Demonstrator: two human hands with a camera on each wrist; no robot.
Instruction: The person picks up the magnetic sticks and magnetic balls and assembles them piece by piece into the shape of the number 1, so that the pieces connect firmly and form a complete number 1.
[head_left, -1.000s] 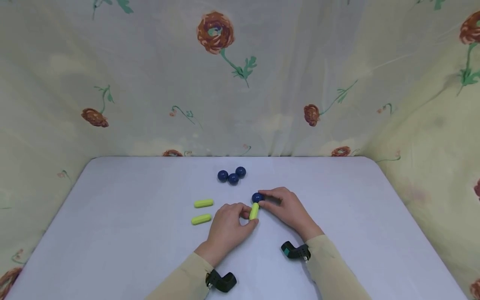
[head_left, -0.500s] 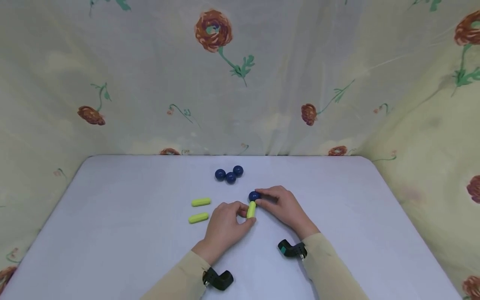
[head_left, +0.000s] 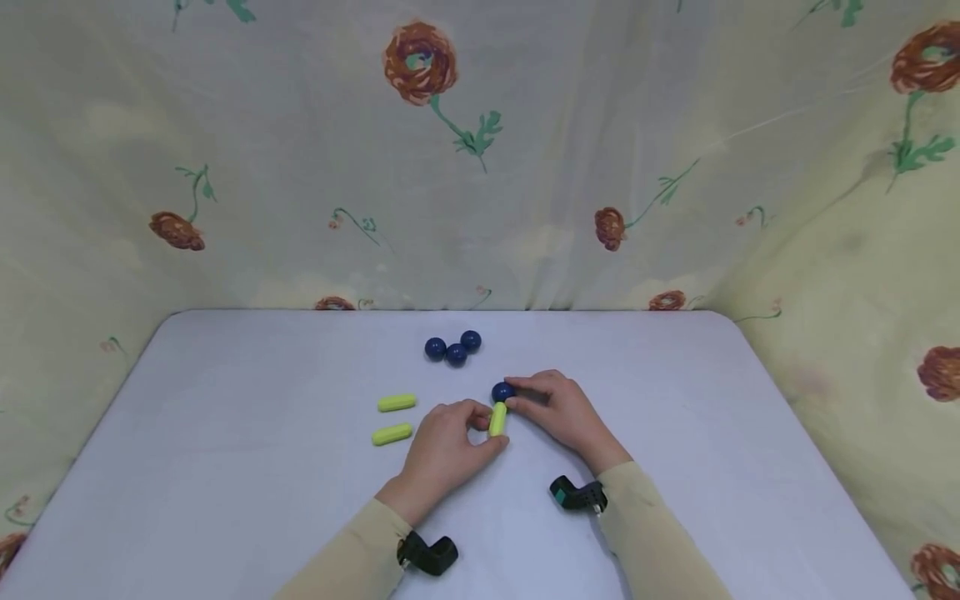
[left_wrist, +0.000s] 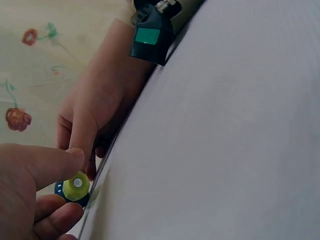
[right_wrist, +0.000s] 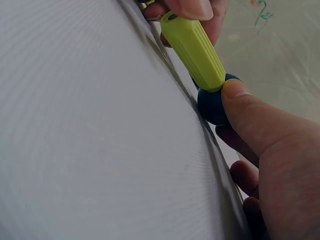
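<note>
My left hand (head_left: 450, 446) pinches a yellow-green ribbed rod (head_left: 497, 419) between thumb and fingers. The far end of this rod (right_wrist: 195, 52) meets a dark blue ball (head_left: 502, 392), which my right hand (head_left: 562, 408) holds with thumb and index finger. In the right wrist view the thumb lies right where rod and ball (right_wrist: 212, 106) join. From the left wrist view the rod (left_wrist: 76, 186) is seen end-on, a pale round spot at its centre, with the ball behind it.
Two more yellow-green rods, one farther (head_left: 397, 402) and one nearer (head_left: 392, 434), lie left of my left hand. Three dark blue balls (head_left: 456, 355) sit close together toward the table's back edge. A flowered curtain (head_left: 540, 167) hangs behind the white table (head_left: 225, 500).
The whole head view has shifted slightly, so everything appears a little farther left. Both hands keep the same hold, rod and ball staying end to end.
</note>
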